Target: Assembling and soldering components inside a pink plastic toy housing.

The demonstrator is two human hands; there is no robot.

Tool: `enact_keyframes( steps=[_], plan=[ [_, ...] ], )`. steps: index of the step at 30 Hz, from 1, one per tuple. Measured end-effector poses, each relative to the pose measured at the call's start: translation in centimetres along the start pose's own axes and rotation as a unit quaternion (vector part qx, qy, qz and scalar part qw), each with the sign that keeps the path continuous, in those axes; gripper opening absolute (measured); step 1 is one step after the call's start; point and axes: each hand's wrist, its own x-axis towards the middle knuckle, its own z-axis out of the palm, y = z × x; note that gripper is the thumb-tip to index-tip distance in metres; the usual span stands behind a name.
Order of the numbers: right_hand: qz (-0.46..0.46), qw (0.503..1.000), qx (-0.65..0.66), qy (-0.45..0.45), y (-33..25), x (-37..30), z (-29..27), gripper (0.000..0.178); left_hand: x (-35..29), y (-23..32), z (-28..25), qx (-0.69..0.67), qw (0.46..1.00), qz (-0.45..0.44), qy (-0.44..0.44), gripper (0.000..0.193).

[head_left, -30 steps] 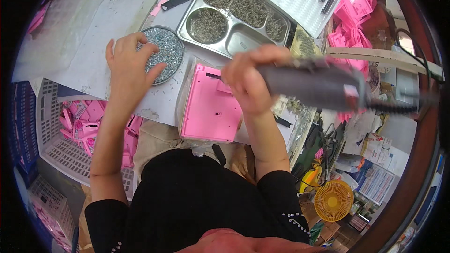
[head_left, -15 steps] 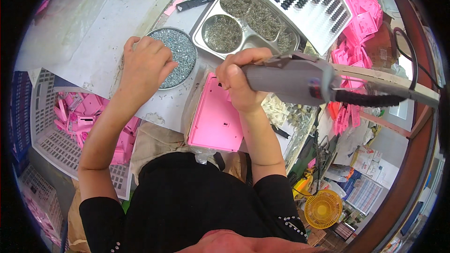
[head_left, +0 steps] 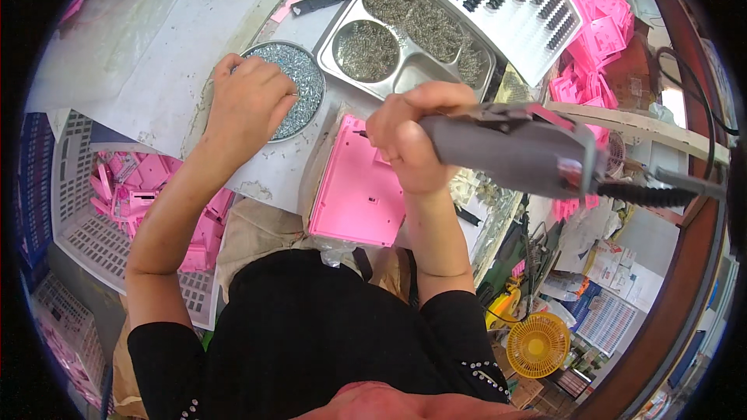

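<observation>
A grey electric screwdriver (head_left: 506,149) lies across my right hand (head_left: 416,136), whose fingers are wrapped round its front end. Its thin dark bit points left, above the upper part of a pink plastic casing (head_left: 354,202). At the left edge of a round metal dish of small silver screws (head_left: 299,82), my left hand (head_left: 250,101) is closed, with its fingers curled and the thumb near the screws. Whatever its fingertips hold is hidden. The casing rests flat at the table's front edge, partly covered by my right hand.
A divided steel tray (head_left: 405,78) of small metal springs stands behind the casing. Beyond it lies a white tray of black parts (head_left: 498,8). Pink parts are heaped at the far right (head_left: 603,31) and fill a white basket (head_left: 70,187) at left. A cable trails from the screwdriver.
My right hand has shifted slightly right, and the screwdriver's rear end has swung down and right, showing its bit. My left hand stays at the screw dish with little movement.
</observation>
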Motion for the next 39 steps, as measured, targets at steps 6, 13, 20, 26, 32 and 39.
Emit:
enact_keyframes(
  steps=[6,13,20,26,32,39],
  plan=[
    [0.015,0.993,0.113,-0.004,-3.4,-0.1,1.2,0.032,-0.9,2.2,-0.7,-0.054,0.997,0.053,0.012,0.013],
    [0.060,0.986,0.155,-0.007,-6.9,-0.9,3.4,0.030,-2.4,6.7,-3.0,-0.124,0.983,0.120,-0.058,0.011],
    [0.071,0.989,0.132,-0.015,-6.8,-1.4,3.9,0.030,-2.7,7.1,-3.2,-0.180,0.977,0.100,-0.046,0.013],
    [0.085,0.988,0.124,-0.024,-6.1,-2.0,3.9,0.029,-2.5,7.0,-3.3,-0.182,0.976,0.098,-0.065,0.012],
    [0.099,0.987,0.127,-0.021,-6.3,-2.2,3.9,0.029,-2.0,7.1,-3.5,-0.156,0.978,0.118,-0.075,0.014],
    [0.103,0.988,0.113,-0.022,-6.2,-2.2,3.7,0.028,-2.1,6.9,-3.1,-0.170,0.974,0.129,-0.082,0.019]
  ],
)
